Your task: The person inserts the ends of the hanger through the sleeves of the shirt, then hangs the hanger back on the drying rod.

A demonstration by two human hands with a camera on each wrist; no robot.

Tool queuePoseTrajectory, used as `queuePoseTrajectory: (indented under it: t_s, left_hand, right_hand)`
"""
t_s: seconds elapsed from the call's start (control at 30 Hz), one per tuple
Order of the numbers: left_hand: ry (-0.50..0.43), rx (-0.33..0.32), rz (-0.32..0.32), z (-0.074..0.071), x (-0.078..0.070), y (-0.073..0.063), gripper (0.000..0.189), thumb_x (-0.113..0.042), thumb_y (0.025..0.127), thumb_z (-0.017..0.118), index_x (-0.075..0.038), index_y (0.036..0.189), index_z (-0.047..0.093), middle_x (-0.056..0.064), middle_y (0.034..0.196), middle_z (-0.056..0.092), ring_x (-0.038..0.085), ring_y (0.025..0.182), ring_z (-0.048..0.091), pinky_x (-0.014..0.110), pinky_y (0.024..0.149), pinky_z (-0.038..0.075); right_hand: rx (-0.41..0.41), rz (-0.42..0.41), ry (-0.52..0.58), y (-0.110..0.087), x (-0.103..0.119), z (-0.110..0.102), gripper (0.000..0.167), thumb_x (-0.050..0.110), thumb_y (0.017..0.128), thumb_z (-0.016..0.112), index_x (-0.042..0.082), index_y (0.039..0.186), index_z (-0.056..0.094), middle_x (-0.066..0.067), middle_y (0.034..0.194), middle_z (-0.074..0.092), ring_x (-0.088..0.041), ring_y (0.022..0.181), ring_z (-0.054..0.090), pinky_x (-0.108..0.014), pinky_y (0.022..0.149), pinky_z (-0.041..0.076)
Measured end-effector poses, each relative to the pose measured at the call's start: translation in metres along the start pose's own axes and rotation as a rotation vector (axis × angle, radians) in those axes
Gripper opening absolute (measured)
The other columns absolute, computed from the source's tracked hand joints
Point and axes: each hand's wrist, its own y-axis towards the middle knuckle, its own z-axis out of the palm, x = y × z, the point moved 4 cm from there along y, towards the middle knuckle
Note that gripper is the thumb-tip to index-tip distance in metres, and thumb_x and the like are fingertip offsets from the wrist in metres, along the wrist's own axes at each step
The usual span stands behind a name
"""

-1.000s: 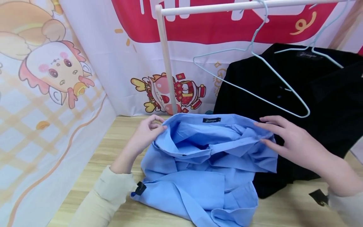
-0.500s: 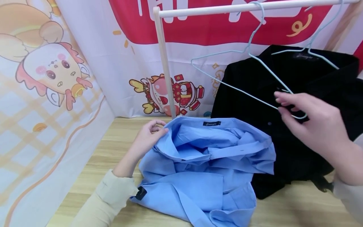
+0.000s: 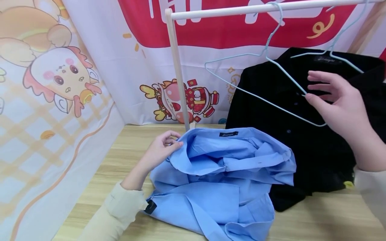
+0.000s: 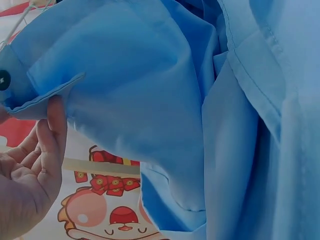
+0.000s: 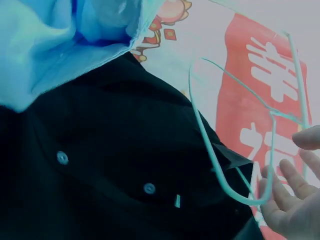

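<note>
In the head view my left hand (image 3: pixel 161 149) pinches the collar edge of a light blue shirt (image 3: pixel 211 201) between thumb and fingers. The shirt lies bunched on the table, its neck opening and dark label facing up. In the left wrist view, fingers (image 4: pixel 47 135) lie under a flap of the blue cloth near a dark button. Higher on the right, my right hand (image 3: pixel 340 103) is at the lower right end of a pale mint wire hanger (image 3: pixel 265 100). Its fingers are spread and slightly bent, the thumb tip touching or very near the wire.
The hanger hangs from a white rail (image 3: pixel 217 12). A black shirt (image 3: pixel 259 110) on a second hanger (image 3: pixel 340 36) hangs behind at the right, its hem reaching the wooden table (image 3: pixel 111 164). A printed cloth backdrop (image 3: pixel 132 67) closes the back and left.
My right hand has left the blue shirt's right side and moved up and right to the mint hanger, its fingers now more spread. The left hand keeps holding the collar, slightly lower.
</note>
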Motion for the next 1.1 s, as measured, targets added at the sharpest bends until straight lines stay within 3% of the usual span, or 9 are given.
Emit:
queuePoseTrajectory:
  t_s: [0.1, 0.17, 0.3, 0.4, 0.7, 1.1]
  left_hand:
    - [0.008, 0.014, -0.002, -0.001, 0.0, -0.003, 0.028, -0.019, 0.1, 0.067, -0.002, 0.123, 0.062, 0.013, 0.096, 0.072, 0.023, 0.086, 0.068, 0.03, 0.073, 0.056]
    - [0.012, 0.021, -0.004, -0.003, 0.002, -0.005, 0.029, -0.018, 0.1, 0.068, -0.001, 0.123, 0.062, 0.012, 0.096, 0.071, 0.022, 0.085, 0.067, 0.03, 0.072, 0.056]
    - [0.019, 0.033, 0.016, -0.005, 0.004, -0.007, 0.029, -0.017, 0.101, 0.067, 0.0, 0.124, 0.062, 0.013, 0.098, 0.07, 0.022, 0.083, 0.067, 0.029, 0.069, 0.056]
    - [0.021, 0.038, 0.029, -0.006, 0.004, -0.009, 0.028, -0.015, 0.101, 0.067, 0.0, 0.125, 0.063, 0.015, 0.102, 0.067, 0.024, 0.083, 0.069, 0.03, 0.069, 0.058]
    - [0.018, 0.066, 0.004, -0.003, 0.003, -0.014, 0.033, -0.011, 0.101, 0.065, 0.001, 0.131, 0.062, 0.02, 0.125, 0.062, 0.031, 0.102, 0.07, 0.039, 0.082, 0.06]
    - [-0.001, 0.06, -0.015, -0.004, 0.001, -0.014, 0.036, -0.011, 0.1, 0.066, 0.0, 0.133, 0.062, 0.02, 0.128, 0.062, 0.03, 0.103, 0.07, 0.038, 0.082, 0.06]
  right_hand:
    - [0.073, 0.094, 0.016, 0.005, -0.008, 0.004, 0.052, 0.009, 0.101, 0.064, 0.016, 0.151, 0.052, -0.008, 0.145, 0.055, 0.007, 0.107, 0.056, -0.004, 0.084, 0.044]
    - [0.096, 0.104, -0.006, 0.007, -0.01, 0.008, 0.051, 0.009, 0.101, 0.063, 0.015, 0.15, 0.053, -0.007, 0.136, 0.059, 0.012, 0.097, 0.055, -0.002, 0.074, 0.044]
    - [0.094, 0.086, -0.009, 0.008, -0.009, 0.01, 0.045, 0.005, 0.102, 0.058, 0.011, 0.147, 0.057, 0.017, 0.107, 0.064, 0.018, 0.08, 0.057, -0.005, 0.062, 0.042]
    - [0.074, 0.062, 0.005, 0.009, -0.006, 0.011, 0.042, 0.002, 0.103, 0.053, 0.009, 0.144, 0.06, 0.026, 0.096, 0.059, 0.014, 0.073, 0.058, -0.007, 0.061, 0.042]
    - [-0.011, 0.028, 0.033, 0.004, 0.001, 0.015, 0.043, -0.004, 0.1, 0.05, 0.007, 0.139, 0.065, 0.021, 0.096, 0.057, 0.01, 0.069, 0.056, -0.005, 0.065, 0.042]
    - [-0.078, 0.052, 0.175, 0.002, -0.005, 0.01, 0.036, 0.0, 0.102, 0.056, 0.005, 0.135, 0.067, 0.02, 0.097, 0.065, 0.001, 0.075, 0.058, -0.005, 0.069, 0.046]
